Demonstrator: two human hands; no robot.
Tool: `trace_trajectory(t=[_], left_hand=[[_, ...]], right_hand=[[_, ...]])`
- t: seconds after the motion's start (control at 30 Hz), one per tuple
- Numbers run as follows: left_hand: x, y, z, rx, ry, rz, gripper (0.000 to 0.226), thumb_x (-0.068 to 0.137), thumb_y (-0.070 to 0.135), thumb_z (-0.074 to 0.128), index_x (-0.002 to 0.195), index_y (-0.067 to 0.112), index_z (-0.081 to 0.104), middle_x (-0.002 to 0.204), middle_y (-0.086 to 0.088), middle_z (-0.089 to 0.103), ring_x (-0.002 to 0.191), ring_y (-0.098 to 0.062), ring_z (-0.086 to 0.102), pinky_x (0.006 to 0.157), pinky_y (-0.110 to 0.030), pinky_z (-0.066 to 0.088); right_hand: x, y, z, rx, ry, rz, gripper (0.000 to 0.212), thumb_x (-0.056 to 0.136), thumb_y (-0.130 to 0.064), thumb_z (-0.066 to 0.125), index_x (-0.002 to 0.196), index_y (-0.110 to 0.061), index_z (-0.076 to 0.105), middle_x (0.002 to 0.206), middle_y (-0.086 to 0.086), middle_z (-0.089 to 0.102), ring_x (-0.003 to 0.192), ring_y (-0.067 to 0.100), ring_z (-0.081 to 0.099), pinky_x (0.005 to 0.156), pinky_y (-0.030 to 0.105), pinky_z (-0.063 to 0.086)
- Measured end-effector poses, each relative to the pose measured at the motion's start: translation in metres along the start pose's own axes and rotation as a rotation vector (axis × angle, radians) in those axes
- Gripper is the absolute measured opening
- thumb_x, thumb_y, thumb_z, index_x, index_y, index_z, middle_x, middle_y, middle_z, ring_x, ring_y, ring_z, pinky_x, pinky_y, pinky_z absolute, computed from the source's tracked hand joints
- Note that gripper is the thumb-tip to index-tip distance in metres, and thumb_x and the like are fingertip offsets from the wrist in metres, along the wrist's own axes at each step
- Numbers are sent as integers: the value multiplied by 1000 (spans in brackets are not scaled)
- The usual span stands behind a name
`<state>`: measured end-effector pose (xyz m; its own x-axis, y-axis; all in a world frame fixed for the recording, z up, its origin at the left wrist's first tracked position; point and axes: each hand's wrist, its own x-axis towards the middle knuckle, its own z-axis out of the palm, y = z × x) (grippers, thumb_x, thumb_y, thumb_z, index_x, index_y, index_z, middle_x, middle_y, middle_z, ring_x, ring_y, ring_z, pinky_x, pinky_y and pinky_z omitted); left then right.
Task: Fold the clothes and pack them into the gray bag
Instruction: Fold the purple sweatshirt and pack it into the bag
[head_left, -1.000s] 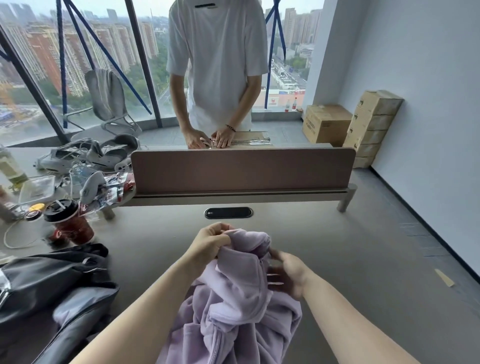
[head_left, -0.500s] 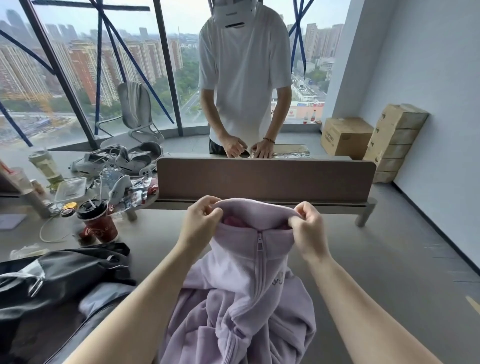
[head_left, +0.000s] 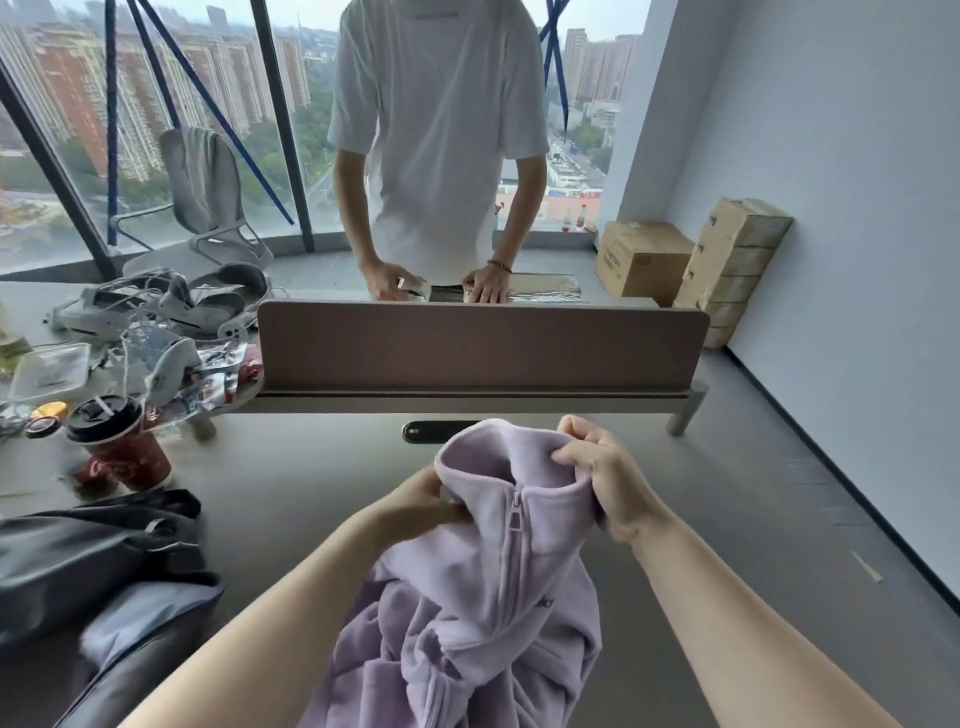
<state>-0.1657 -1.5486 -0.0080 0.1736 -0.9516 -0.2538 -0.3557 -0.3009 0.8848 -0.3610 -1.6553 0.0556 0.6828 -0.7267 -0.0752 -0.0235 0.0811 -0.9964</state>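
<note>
A lilac fleece jacket (head_left: 467, 613) with a front zip hangs crumpled over the grey table (head_left: 291, 483). My left hand (head_left: 415, 501) grips the left side of its collar, partly hidden behind the fabric. On the collar's right side my right hand (head_left: 608, 483) pinches the rim. The gray bag (head_left: 78, 566) lies open at the lower left, with a pale garment (head_left: 140, 618) showing in its mouth.
A lidded red paper cup (head_left: 119, 447) stands left of the jacket, beside cluttered containers, wrappers and headsets (head_left: 156, 306). A brown divider panel (head_left: 478, 345) crosses the table. Behind it stands a person in a white T-shirt (head_left: 441, 130). Cardboard boxes (head_left: 727, 260) line the right wall.
The collar has dropped lower and closer to me. My left hand has slid down behind the collar's left side; my right hand keeps its pinch on the right rim.
</note>
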Motion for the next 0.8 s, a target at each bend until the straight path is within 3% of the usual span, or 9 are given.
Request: trace_trajectory(t=[0.07,0.17,0.27,0.33,0.43,0.5,0.6,0.67,0.8], left_hand=[[6,4,-2,28,58,-15,6,80,28,70,84,23,70,76,14,69,78,-5,63,74,-30,52],[5,14,-11,-255,146,37,10,87,3,61,91,9,68,78,5,70,76,-9,63,64,-20,51],[-3,30,-33,-433,179,132,20,74,5,58,92,0,59,74,-6,58,66,-15,52,52,-25,38],[-9,40,-48,-462,152,162,22,67,3,57,86,-3,50,73,-9,47,65,-18,42,51,-29,27],[-20,53,-69,-546,108,194,19,67,1,59,75,11,45,68,-5,44,61,-12,43,52,-23,31],[-27,54,-80,-574,127,198,18,70,4,61,80,10,48,73,-5,47,68,-13,46,59,-25,34],[-37,47,-92,-591,171,187,34,65,10,69,94,7,53,81,-8,50,78,-18,48,67,-30,36],[-43,44,-96,-496,189,156,27,61,12,69,83,9,53,75,-7,50,72,-17,46,62,-29,34],[-53,33,-100,-170,204,76,33,54,19,68,83,8,59,76,-2,53,74,-15,49,63,-29,37]], right_hand=[[3,-6,-8,43,39,-2,20,69,-13,55,63,-21,38,59,-3,36,55,10,32,50,25,25],[7,-2,-25,220,73,-56,19,78,-32,64,82,-19,52,73,-2,57,69,12,52,63,26,40],[8,23,-32,225,-90,-6,72,69,-53,79,127,-19,52,124,9,64,111,25,62,93,39,47],[4,42,-21,181,-156,27,88,64,-55,83,137,-20,48,135,10,59,123,26,57,98,40,46],[-4,60,0,69,-174,57,85,65,-57,82,134,-18,54,128,12,64,121,30,60,102,50,47],[-9,64,11,28,-198,78,87,61,-62,82,129,-13,57,122,11,68,116,26,63,98,45,50],[-10,65,25,-29,-174,96,48,75,-24,82,114,-5,64,103,3,74,98,17,69,76,23,54],[-7,61,32,-31,-12,58,10,85,-1,70,94,0,70,82,3,73,80,18,67,64,21,53],[6,22,23,140,214,-43,16,87,7,59,81,-4,70,75,6,70,74,19,64,63,26,52]])
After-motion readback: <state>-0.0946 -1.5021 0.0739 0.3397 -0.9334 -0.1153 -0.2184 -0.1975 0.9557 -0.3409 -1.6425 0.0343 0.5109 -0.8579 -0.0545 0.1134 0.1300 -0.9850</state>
